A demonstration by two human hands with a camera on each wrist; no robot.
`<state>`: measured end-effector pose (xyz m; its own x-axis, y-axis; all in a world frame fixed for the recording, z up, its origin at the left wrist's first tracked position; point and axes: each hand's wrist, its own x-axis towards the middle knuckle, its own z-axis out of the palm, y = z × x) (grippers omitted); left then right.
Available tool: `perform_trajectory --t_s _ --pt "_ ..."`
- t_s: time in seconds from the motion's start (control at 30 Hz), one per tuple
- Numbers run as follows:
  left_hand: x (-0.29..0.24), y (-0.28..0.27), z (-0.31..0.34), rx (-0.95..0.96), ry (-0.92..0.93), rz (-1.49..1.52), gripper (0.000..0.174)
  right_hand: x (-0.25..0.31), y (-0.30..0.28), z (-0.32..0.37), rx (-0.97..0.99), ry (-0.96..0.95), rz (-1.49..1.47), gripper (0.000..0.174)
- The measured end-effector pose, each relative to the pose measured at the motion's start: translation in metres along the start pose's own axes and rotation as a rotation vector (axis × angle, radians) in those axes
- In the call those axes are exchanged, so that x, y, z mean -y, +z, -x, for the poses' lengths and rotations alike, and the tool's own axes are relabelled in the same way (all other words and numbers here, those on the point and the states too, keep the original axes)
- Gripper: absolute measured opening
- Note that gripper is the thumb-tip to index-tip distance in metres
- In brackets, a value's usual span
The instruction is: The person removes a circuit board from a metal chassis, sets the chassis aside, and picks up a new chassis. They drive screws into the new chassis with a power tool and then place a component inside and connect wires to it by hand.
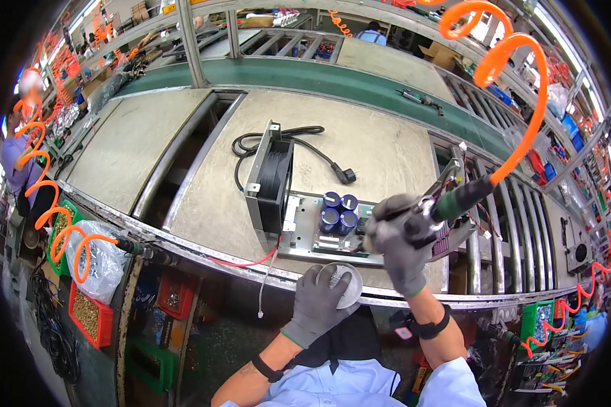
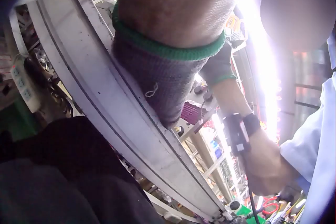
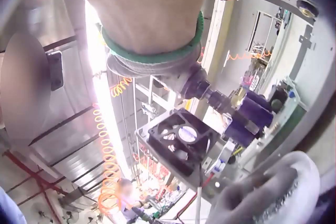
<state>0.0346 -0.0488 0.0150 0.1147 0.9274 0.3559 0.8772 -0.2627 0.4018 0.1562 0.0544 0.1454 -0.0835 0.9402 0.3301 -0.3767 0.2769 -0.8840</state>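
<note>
In the head view, the gloved right hand (image 1: 402,247) grips a pneumatic driver (image 1: 424,220) with an orange coiled hose, over the right part of an open metal chassis (image 1: 305,241). The right wrist view shows the driver's shaft (image 3: 216,99) beside blue capacitors (image 3: 251,118). A gloved left hand (image 1: 318,305) holds a small white dish (image 1: 352,290) of small metal pieces at the table's front edge, fingers over its rim. Upright at the chassis's left end stands a black fan (image 1: 275,180) on a metal plate. The left wrist view shows mostly the glove cuff.
A black power cord (image 1: 305,139) with a plug lies behind the chassis. Metal rollers (image 1: 516,230) run at the right, and a green conveyor belt (image 1: 292,76) crosses behind. Bins of screws, one of them red (image 1: 89,317), stand at the left front. Another orange hose (image 1: 46,183) hangs at the left.
</note>
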Motion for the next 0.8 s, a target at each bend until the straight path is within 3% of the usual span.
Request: perform_trajectory --t_s 0.03,0.3,0.4,0.57,0.7,0.8 --pt "0.001 0.001 0.001 -0.005 -0.004 0.01 0.064 -0.007 -0.006 0.006 0.035 0.0 0.126 0.023" --pt "0.003 0.001 0.001 -0.028 0.006 0.04 0.063 -0.053 -0.018 0.037 0.0 0.01 0.115 0.032" --pt "0.004 0.003 0.001 -0.016 0.01 0.039 0.063 -0.059 -0.016 0.038 0.027 -0.15 0.221 0.03" --pt "0.005 0.004 0.001 -0.021 0.01 0.044 0.061 -0.058 -0.012 0.036 0.029 -0.016 0.269 0.017" --pt "0.006 0.004 0.002 0.005 -0.004 0.044 0.063 -0.055 -0.005 0.026 -0.041 0.037 0.126 0.023" --pt "0.007 0.003 0.001 0.015 -0.011 0.054 0.064 -0.048 -0.002 0.021 -0.079 -0.03 0.151 0.025"
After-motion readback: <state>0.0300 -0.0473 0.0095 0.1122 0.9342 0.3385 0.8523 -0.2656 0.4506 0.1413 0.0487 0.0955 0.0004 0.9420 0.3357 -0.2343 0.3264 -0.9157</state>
